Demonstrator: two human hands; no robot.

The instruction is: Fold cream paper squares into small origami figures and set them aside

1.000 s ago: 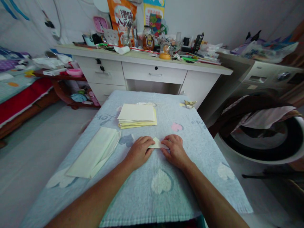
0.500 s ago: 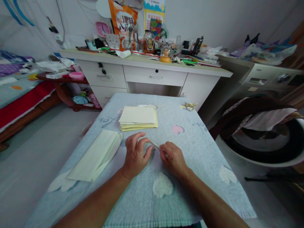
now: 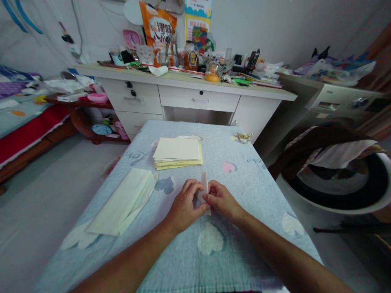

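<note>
Between my hands, above the front middle of the cloth, stands a small folded strip of pale paper (image 3: 204, 180). My left hand (image 3: 188, 203) curls round its left side, fingertips at the upper part and thumb near the lower end. From the other side, my right hand (image 3: 220, 198) pinches the strip between thumb and fingers. Both hands cover much of the paper. A stack of cream and yellow paper sheets (image 3: 177, 149) lies beyond the hands. To the left rests a long, pale green folded paper (image 3: 122, 203), its right side a little raised.
A blue patterned cloth (image 3: 250, 244) covers the table. A small patterned folded piece (image 3: 244, 136) sits at its far right corner. Behind stands a white desk (image 3: 189, 91) crowded with jars and packets. An open front-loading washing machine (image 3: 332, 183) with clothes hanging out is at right.
The paper strip has turned from lying slanted to standing nearly upright in view. My left hand has moved right and closed in on it, and my hands are nearer together.
</note>
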